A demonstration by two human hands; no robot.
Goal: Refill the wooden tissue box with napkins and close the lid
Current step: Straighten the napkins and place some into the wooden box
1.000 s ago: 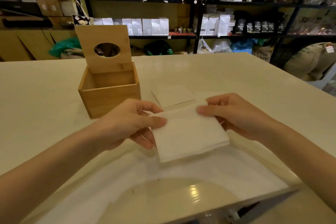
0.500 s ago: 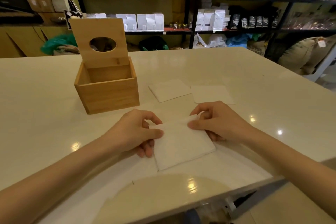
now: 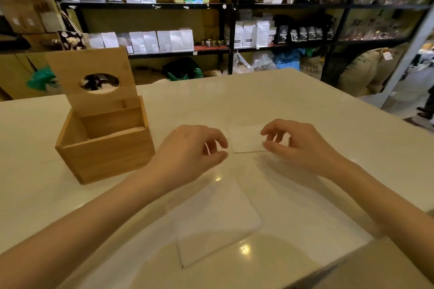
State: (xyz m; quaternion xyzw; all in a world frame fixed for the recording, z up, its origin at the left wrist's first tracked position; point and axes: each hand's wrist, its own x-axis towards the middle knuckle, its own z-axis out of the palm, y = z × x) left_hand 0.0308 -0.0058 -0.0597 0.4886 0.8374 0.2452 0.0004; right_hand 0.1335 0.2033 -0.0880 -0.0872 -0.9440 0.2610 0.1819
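Note:
The wooden tissue box stands on the white table at the left, its lid with an oval hole upright at the back. A pale layer shows low inside it. A folded white napkin stack lies flat near the table's front edge, with no hand on it. Another napkin lies further back, between my hands. My left hand hovers just left of it, fingers curled and apart. My right hand hovers at its right edge, thumb and fingers apart, holding nothing.
The white table ends close in front and drops off at the right. Dark shelves with bags, kettles and jars fill the back wall. Sacks sit on the floor at the right.
Both hands let go of the napkin stack, which now lies flat near the front edge. The hands have moved forward to the napkin further back.

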